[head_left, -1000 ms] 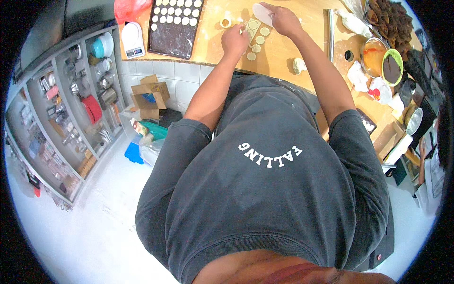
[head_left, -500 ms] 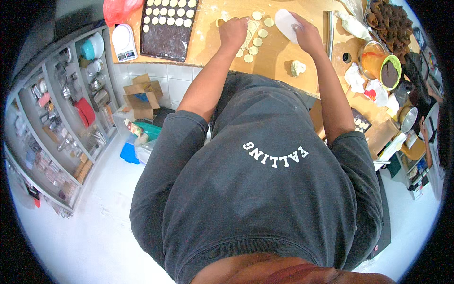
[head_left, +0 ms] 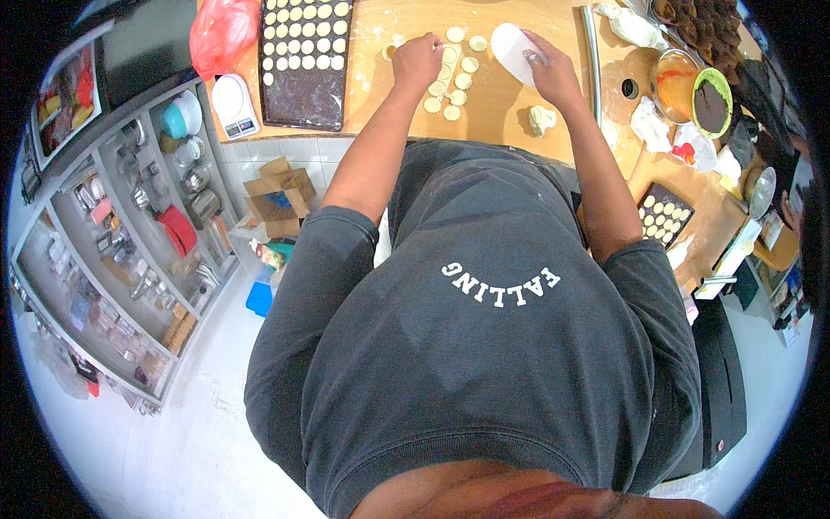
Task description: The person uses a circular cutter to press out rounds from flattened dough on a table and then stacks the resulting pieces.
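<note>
My left hand (head_left: 417, 61) is closed, fingers curled down at the left edge of a flat strip of pale dough (head_left: 446, 67). What its fingertips hold, if anything, is hidden. In my right hand (head_left: 555, 76) is a thin white rounded dough scraper (head_left: 513, 54), raised over the board with the thumb on its face. Between the hands lie several scalloped dough rounds (head_left: 469, 65), some loose, some along the strip. A small round golden piece (head_left: 389, 53) sits just left of my left hand. Nearer my right forearm rests a lump of dough (head_left: 542, 120).
A dark baking tray (head_left: 303, 102) with rows of dough rounds lies left, beside a white kitchen scale (head_left: 233, 105) and red plastic bag (head_left: 223, 39). On the right are a metal rod (head_left: 593, 65), a piping bag (head_left: 635, 26), a green-rimmed bowl (head_left: 711, 104) and a smaller tray (head_left: 664, 214).
The whole view has shifted, showing more of both trays and the red bag. Both hands keep nearly the same places over the table, the scraper still in my right hand.
</note>
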Demonstrator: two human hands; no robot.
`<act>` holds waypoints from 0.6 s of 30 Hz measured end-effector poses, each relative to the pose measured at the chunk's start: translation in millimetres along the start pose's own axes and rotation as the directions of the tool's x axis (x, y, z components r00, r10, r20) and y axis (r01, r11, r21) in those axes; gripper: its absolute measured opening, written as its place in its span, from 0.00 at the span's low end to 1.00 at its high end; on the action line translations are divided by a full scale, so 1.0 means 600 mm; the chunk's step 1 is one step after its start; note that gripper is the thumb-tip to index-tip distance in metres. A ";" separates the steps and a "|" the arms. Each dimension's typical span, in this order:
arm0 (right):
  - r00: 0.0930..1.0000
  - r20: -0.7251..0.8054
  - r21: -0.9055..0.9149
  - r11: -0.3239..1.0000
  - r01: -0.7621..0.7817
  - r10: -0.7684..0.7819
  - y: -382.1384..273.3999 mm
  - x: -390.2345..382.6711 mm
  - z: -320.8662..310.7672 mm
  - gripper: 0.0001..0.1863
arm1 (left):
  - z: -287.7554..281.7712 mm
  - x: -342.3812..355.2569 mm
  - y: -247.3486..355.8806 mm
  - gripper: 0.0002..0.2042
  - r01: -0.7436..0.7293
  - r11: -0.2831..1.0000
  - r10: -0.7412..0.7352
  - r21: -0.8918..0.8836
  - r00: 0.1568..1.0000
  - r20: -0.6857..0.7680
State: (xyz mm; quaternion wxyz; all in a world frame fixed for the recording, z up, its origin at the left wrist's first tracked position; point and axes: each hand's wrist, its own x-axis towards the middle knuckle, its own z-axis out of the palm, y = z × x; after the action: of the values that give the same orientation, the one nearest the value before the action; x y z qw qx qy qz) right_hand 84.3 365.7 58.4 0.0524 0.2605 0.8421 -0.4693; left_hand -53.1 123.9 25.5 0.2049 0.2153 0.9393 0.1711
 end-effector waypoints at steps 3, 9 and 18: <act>0.996 -0.027 0.029 0.996 0.090 -0.089 0.007 -0.002 0.004 0.23 | 0.003 0.002 0.000 0.10 0.013 1.000 -0.014 0.020 0.999 0.036; 0.999 0.030 -0.023 0.999 0.045 -0.045 -0.010 -0.018 -0.011 0.23 | 0.000 -0.008 0.010 0.13 0.044 0.998 -0.049 0.051 0.994 0.093; 0.999 -0.039 -0.003 1.000 0.023 -0.023 0.008 -0.022 0.008 0.23 | -0.016 -0.048 0.016 0.14 -0.039 0.996 0.026 0.086 0.988 0.151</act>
State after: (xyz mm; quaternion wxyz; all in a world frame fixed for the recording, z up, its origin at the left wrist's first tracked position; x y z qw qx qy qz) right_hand 97.2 358.9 56.3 0.0309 0.2598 0.8466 -0.4634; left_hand -30.7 116.3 46.9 0.2623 0.2517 0.9243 0.1162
